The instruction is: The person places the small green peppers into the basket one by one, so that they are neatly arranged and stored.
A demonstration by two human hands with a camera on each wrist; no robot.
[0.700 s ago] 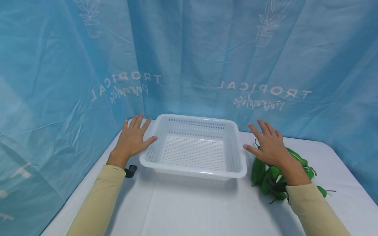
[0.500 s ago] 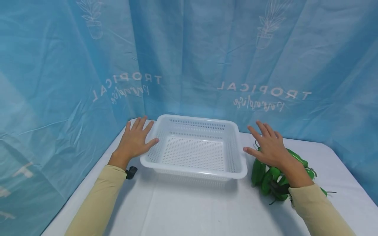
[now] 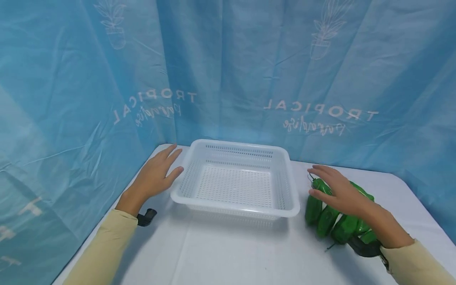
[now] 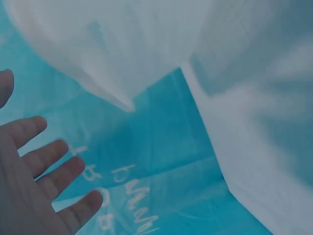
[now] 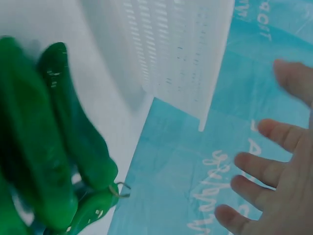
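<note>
A white perforated plastic basket (image 3: 235, 204) stands on the table with nothing in it. To its left hovers my left hand (image 3: 154, 174), fingers extended and holding nothing; the left wrist view shows its spread fingers (image 4: 61, 174) apart from the basket. Several green peppers (image 3: 313, 208) lie in a pile right of the basket. Over that pile is my right hand (image 3: 342, 194), its fingers loosely extended and empty, partly hiding the peppers. In the right wrist view the peppers (image 5: 78, 122) lie below, apart from the fingers (image 5: 259, 169).
A white cloth covers the table (image 3: 221, 253). Blue printed curtains (image 3: 242, 71) hang behind it and along the left side. Black wrist devices (image 3: 147, 217) sit on both wrists.
My right hand has moved right and toward me, lower over the peppers. The left hand has drawn slightly left, away from the basket rim. Basket and peppers stay put.
</note>
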